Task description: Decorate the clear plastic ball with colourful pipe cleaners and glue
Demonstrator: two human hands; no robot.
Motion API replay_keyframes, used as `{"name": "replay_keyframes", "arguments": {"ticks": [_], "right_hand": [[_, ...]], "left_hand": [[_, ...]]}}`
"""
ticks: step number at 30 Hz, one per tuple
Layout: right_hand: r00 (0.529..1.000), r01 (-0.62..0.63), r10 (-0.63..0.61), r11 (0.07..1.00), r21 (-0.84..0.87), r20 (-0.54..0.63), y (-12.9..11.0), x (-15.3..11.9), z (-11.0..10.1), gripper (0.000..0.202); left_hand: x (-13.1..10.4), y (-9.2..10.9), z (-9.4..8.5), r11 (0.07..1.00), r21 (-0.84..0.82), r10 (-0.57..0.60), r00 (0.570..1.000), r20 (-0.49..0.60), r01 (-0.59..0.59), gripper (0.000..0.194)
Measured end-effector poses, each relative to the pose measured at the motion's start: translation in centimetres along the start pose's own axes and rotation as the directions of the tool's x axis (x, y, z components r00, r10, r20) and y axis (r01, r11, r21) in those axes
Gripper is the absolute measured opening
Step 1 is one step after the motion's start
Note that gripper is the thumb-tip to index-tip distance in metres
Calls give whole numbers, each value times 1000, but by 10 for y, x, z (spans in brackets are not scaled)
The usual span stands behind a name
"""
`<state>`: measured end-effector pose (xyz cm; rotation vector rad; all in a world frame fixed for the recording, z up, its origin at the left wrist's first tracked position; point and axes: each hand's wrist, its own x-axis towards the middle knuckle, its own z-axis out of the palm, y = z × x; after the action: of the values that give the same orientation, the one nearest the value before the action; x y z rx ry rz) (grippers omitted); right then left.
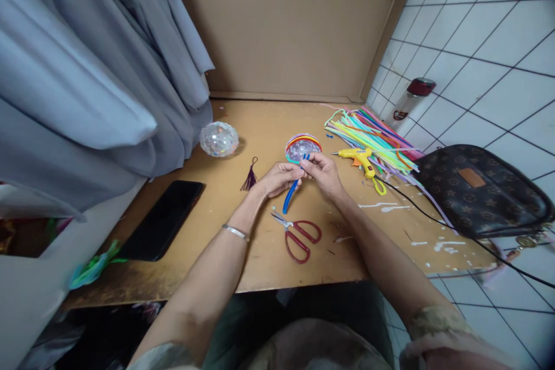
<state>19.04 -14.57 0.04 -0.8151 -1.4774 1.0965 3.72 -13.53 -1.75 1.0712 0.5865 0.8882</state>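
Observation:
Blue pipe cleaners point(290, 199) hang bent between my two hands, their upper ends showing above the fingertips. My left hand point(281, 178) pinches them from the left, and my right hand point(322, 173) pinches them from the right, the fingertips nearly touching. Just behind my hands lies a clear round piece point(303, 147) ringed with red, yellow and teal bands. Scissors with red handles point(297, 237) rest below the blue strands. A dark purple tassel point(249, 178) lies left of my left hand.
A clear ball point(219, 139) sits at the left, behind a black phone point(162, 221). On the right are a yellow glue gun point(362, 159), a pile of coloured pipe cleaners point(373, 133), a bottle point(407, 101) and a brown bag point(481, 191). Grey cloth point(87, 69) hangs at the left.

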Motion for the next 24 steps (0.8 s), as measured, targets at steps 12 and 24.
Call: {"name": "replay_keyframes", "arguments": {"ticks": [12,24], "right_hand": [[997,-10,14,998,56,-76,0,0,5,50],[1000,19,-19,1000,11,-14,3,-1,1,50]], "left_hand": [[0,1,2,1000,1,2,1000,6,-2,45],[3,-1,2,1000,-15,-6,999,-44,5,50]]}}
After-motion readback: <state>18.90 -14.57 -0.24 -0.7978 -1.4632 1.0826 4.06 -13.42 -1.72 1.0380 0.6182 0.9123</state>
